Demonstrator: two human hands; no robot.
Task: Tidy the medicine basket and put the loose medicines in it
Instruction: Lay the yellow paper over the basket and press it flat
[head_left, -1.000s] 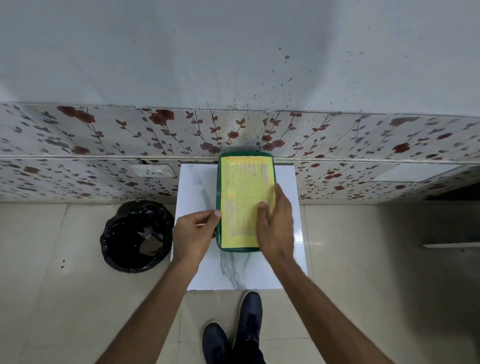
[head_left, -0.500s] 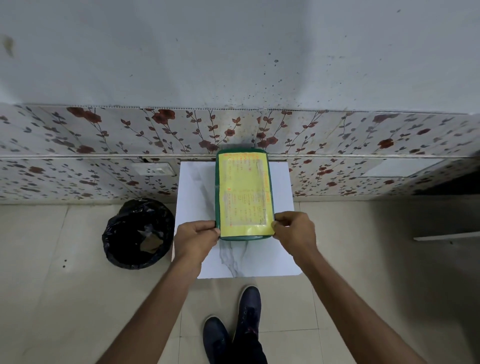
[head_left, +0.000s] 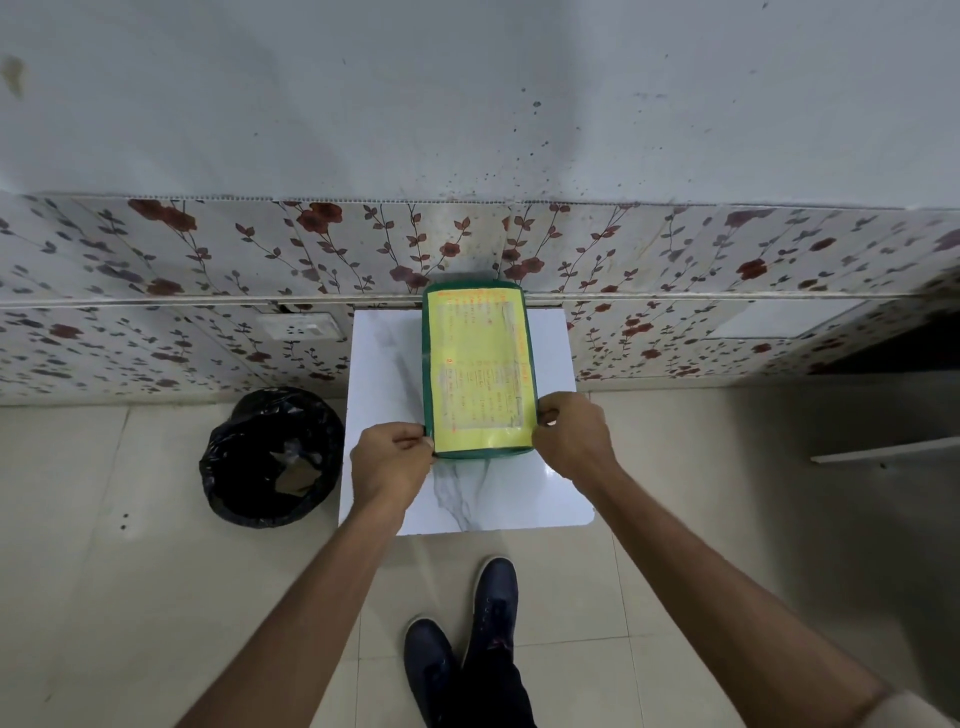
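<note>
Nearest me are my shoes (head_left: 470, 639) on the tiled floor (head_left: 130, 597), toes towards the small white table (head_left: 545, 483). My forearms reach up from the bottom edge to the table's near half.

My left hand (head_left: 390, 462) is closed on the basket's near-left corner, thumb and fingers pinched over the green rim. My right hand (head_left: 570, 437) is closed the same way on the near-right corner. So both hands hold the basket (head_left: 480, 454), one on each side of its near end.

The basket stands on the table, lengthwise away from me, right of the table's middle, its far end close against the wall (head_left: 467, 104). A yellow printed sheet (head_left: 480, 374) covers its whole top, so I cannot see what is inside. I see no loose medicines on the bare table around it.

To the left, on the floor just beside the table, stands a bin (head_left: 270, 457) lined with a black bag.

I judge this a late step: squaring or setting down the covered basket. Next I should keep the basket level, settle it flat on the table without the sheet sliding off, then let go with both hands together.
</note>
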